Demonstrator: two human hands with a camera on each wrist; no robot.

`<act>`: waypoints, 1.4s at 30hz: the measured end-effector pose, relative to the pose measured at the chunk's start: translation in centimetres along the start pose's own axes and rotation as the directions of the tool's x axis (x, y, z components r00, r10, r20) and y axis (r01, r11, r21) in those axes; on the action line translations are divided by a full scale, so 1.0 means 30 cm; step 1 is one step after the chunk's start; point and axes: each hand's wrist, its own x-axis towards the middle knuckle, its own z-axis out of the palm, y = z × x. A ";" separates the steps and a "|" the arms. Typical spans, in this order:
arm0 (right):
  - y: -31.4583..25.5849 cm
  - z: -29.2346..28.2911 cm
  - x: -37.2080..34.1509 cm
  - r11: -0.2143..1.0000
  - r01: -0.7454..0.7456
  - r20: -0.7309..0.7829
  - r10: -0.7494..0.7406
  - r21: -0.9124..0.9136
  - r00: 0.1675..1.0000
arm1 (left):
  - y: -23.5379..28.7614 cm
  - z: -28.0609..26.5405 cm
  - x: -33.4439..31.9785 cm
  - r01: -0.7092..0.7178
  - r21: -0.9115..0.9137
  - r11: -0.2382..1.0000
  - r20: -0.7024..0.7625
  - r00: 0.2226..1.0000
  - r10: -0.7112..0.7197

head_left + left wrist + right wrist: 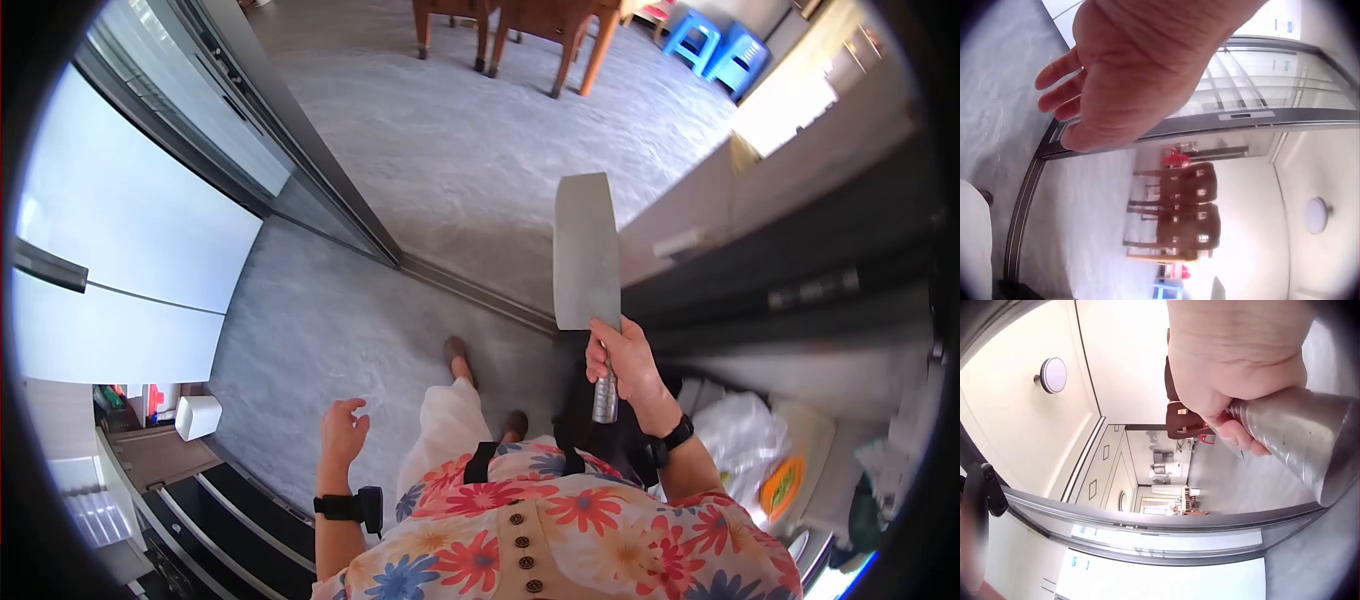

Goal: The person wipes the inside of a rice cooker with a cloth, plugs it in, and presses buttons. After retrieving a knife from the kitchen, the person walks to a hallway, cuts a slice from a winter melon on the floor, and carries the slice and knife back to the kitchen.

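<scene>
A cleaver point(587, 255) with a broad grey blade and a ridged metal handle is in my right hand point(630, 365). The fingers wrap the handle just below the blade, which points away from my body in the head view. Seen from the right wrist, the metal handle point(1297, 437) sticks out from under the palm, and the blade is mostly hidden behind the hand. My left hand point(343, 432) hangs beside my body over the floor, holding nothing. Its fingers are loosely bent in the left wrist view, with the palm point(1141, 81) towards the camera.
A sliding glass door frame point(330, 165) and floor track point(480, 290) cross ahead. White cabinet-like doors point(130, 230) stand at left. Brown wooden furniture point(545, 30) and blue stools point(735, 58) are beyond. At right lie a clear plastic bag point(735, 430) and an orange-rimmed basket point(782, 488).
</scene>
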 end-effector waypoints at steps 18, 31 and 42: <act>-0.791 0.016 1.093 0.982 0.164 -0.299 -0.185 -0.094 0.936 | 0.673 -0.135 1.597 -0.310 -0.171 0.935 0.017 0.948 0.318; -1.413 0.855 2.235 0.802 0.007 0.185 0.129 -0.597 0.974 | 0.455 -0.353 2.098 0.238 -0.370 0.898 -0.292 0.888 -0.355; -1.613 1.574 2.825 0.689 0.076 0.206 0.108 -0.721 0.973 | 0.070 -0.862 2.770 0.292 -0.336 0.896 -0.432 0.797 -0.422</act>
